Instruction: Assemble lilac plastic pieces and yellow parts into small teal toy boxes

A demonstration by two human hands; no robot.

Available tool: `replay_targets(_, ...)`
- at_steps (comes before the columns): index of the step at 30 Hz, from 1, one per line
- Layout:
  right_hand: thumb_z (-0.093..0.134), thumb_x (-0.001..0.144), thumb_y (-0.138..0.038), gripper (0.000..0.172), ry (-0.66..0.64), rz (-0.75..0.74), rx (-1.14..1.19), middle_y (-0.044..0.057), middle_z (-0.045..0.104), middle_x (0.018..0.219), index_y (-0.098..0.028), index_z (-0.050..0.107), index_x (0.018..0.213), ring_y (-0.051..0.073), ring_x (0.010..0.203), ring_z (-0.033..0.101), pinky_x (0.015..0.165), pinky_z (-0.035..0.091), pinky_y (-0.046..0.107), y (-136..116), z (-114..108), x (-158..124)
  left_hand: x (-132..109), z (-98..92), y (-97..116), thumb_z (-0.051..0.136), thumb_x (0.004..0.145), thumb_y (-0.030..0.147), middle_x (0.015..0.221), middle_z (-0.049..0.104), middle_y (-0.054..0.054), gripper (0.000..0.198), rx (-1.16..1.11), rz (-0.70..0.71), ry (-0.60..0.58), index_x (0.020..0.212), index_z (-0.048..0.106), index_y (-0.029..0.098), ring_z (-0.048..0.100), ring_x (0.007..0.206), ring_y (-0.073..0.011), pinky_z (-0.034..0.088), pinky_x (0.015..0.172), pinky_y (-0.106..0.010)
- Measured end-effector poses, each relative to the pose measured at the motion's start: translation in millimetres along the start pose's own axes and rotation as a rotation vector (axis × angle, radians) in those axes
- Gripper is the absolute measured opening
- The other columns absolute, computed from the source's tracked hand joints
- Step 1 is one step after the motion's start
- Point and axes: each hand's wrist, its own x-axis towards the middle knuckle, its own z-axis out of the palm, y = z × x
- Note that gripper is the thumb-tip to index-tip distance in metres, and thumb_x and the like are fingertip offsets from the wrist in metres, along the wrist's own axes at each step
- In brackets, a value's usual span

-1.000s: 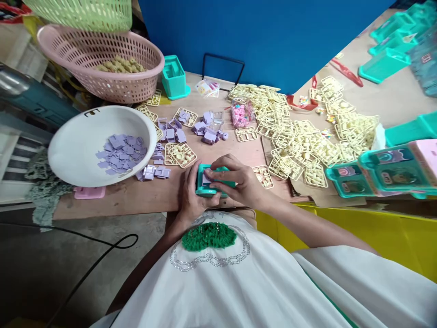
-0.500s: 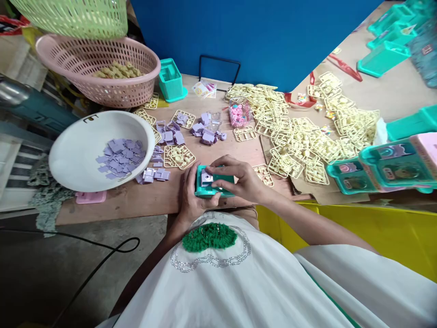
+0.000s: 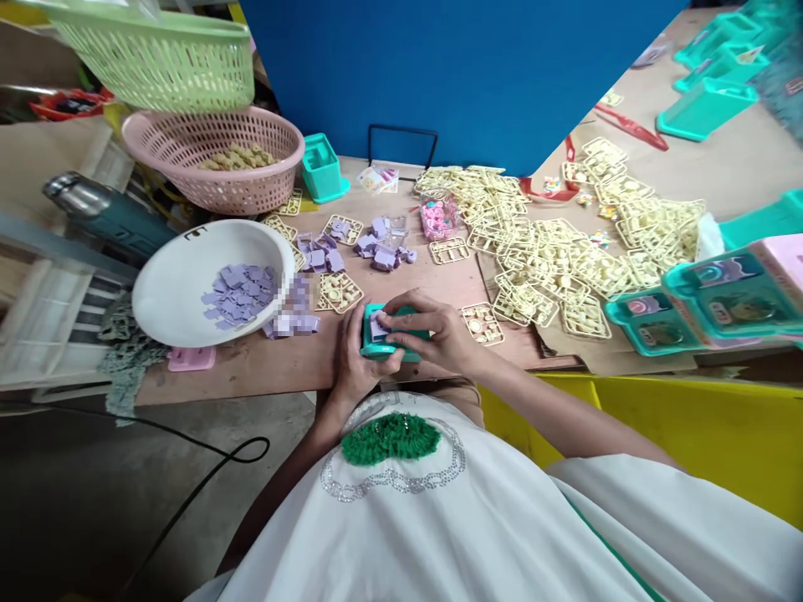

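Observation:
A small teal plastic toy box (image 3: 411, 344) rests at the near edge of the wooden table (image 3: 251, 368). My left hand (image 3: 355, 361) wraps round its left end, fingers closed on it. My right hand (image 3: 432, 330) lies over its top, with fingertips pinching a small purple plastic piece (image 3: 379, 327) pressed against the box. A white bowl (image 3: 169, 293) with several purple pieces (image 3: 238, 293) stands to the left.
Loose purple pieces (image 3: 380, 247) and a big heap of cream plastic part frames (image 3: 552, 251) cover the table. A pink basket (image 3: 219, 171) and a green basket (image 3: 156, 58) stand at the far left. Teal and pink toy boxes (image 3: 721, 301) lie on the right, above a yellow bin (image 3: 690, 426).
My right fingers have closed back over the purple piece on the teal box. The view has shifted, so everything sits a little to the right.

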Motion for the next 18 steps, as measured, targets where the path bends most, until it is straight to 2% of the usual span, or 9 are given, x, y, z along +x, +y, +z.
replay_targets(3, 0.070, 0.104, -0.040, 0.033, 0.000, -0.036, -0.021, 0.014, 0.074, 0.117, -0.023, 0.080, 0.131, 0.024, 0.107, 0.072, 0.091, 0.062, 0.041, 4.5, 1.3, 4.9, 0.5, -0.2, -1.5, 0.083, 0.081, 0.057, 0.154, 0.057, -0.017, 0.091, -0.011, 0.002, -0.003, 0.157, 0.047, 0.025, 0.057, 0.145, -0.0362, 0.048, 0.123, -0.054)
replay_targets(8, 0.062, 0.109, -0.037, 0.032, 0.018, -0.045, -0.128, 0.014, 0.072, 0.108, -0.021, 0.081, 0.129, 0.023, 0.094, 0.071, 0.082, 0.062, 0.038, -3.2, 6.4, 6.5, -0.4, 1.0, -3.9, 0.089, 0.074, 0.053, 0.154, 0.059, -0.019, 0.097, 0.034, 0.013, 0.010, 0.156, 0.046, 0.022, 0.058, 0.144, -0.0381, 0.049, 0.123, -0.054)
replay_targets(11, 0.063, 0.108, -0.044, 0.035, -0.062, 0.007, -0.094, 0.014, 0.073, 0.110, -0.022, 0.083, 0.126, 0.023, 0.098, 0.074, 0.084, 0.062, 0.036, 0.4, -3.6, 12.1, -1.0, 3.4, -5.1, 0.088, 0.076, 0.050, 0.153, 0.062, -0.019, 0.096, 0.049, 0.022, 0.014, 0.158, 0.045, 0.022, 0.060, 0.143, -0.0374, 0.051, 0.122, -0.052)
replay_targets(13, 0.064, 0.107, -0.050, 0.039, -0.090, 0.051, -0.072, 0.014, 0.073, 0.118, -0.023, 0.082, 0.129, 0.025, 0.108, 0.075, 0.088, 0.063, 0.037, 12.3, -16.7, 22.7, -1.3, 4.8, -4.8, 0.087, 0.078, 0.051, 0.155, 0.061, -0.019, 0.097, 0.032, 0.036, 0.022, 0.160, 0.044, 0.023, 0.060, 0.145, -0.0376, 0.051, 0.123, -0.052)
replay_targets(15, 0.065, 0.105, -0.053, 0.043, -0.037, 0.103, -0.124, 0.016, 0.073, 0.125, -0.022, 0.081, 0.131, 0.029, 0.116, 0.074, 0.089, 0.063, 0.038, 30.2, -30.6, 38.1, -2.3, 4.8, -3.0, 0.086, 0.079, 0.057, 0.157, 0.059, -0.019, 0.100, 0.020, 0.044, 0.027, 0.162, 0.043, 0.023, 0.060, 0.145, -0.0383, 0.052, 0.121, -0.053)
replay_targets(17, 0.065, 0.106, -0.048, 0.039, 0.018, 0.168, -0.260, 0.017, 0.073, 0.124, -0.020, 0.082, 0.127, 0.029, 0.111, 0.074, 0.087, 0.062, 0.040, 50.1, -40.0, 55.2, -4.5, 2.4, 0.1, 0.082, 0.080, 0.067, 0.158, 0.059, -0.020, 0.103, 0.018, 0.060, 0.039, 0.164, 0.043, 0.023, 0.059, 0.145, -0.0393, 0.053, 0.121, -0.053)
replay_targets(18, 0.063, 0.106, -0.044, 0.036, 0.005, 0.201, -0.339, 0.018, 0.073, 0.123, -0.019, 0.083, 0.124, 0.030, 0.110, 0.073, 0.091, 0.061, 0.042, 59.5, -41.7, 63.2, -6.0, 0.3, 1.8, 0.079, 0.081, 0.072, 0.158, 0.058, -0.020, 0.104, 0.026, 0.075, 0.058, 0.165, 0.043, 0.023, 0.059, 0.145, -0.0397, 0.052, 0.121, -0.054)
